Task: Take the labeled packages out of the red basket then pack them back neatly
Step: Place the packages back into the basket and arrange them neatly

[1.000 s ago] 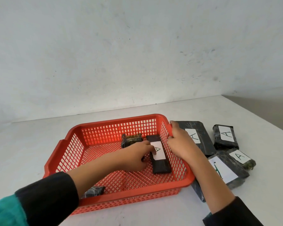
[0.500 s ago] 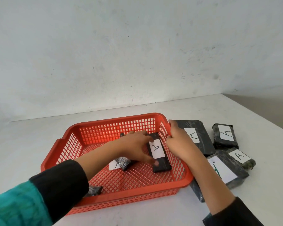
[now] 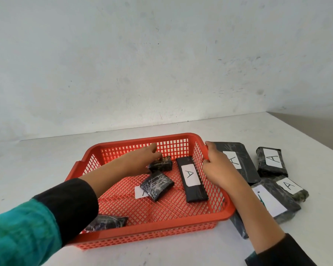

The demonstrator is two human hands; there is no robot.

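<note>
- Head view: red basket (image 3: pixel 215 215) on the white tabletop (image 3: pixel 46 160), open lattice walls and floor in stiff moulded plastic, rounded corners, rolled rim.
- Right hand (image 3: pixel 217 167) wrapped over the basket's right rim, fingers hooked inside the wall, thumb outside; closed on the rim, most likely to steady the light basket against sliding.
- Left hand (image 3: pixel 140 160) reaching across the basket floor toward the far wall, fingers curled down onto the far small packet (image 3: pixel 161 163); touching it, but whether actually pinched cannot be told, fingertips hidden behind it.
- Four packages inside: that far packet, a long slim bar (image 3: pixel 191 180) lying along the right wall with its white "A" label up, a squarish packet (image 3: pixel 157 185) tilted at mid-floor over a loose-looking white label, and a near packet (image 3: pixel 106 223) half hidden by the left sleeve at the front left corner.
- Scattered and skewed rather than lined up, so apparently mid-way through emptying or rearranging.
- Outside, just right of the basket: a cluster of wrapped packages (image 3: pixel 271 164) overlapping on the tabletop, "A" labels mostly up.
- All wrapped in dark, crinkled, glossy film, slightly squashy at the corners; paper labels flat and matte.
</note>
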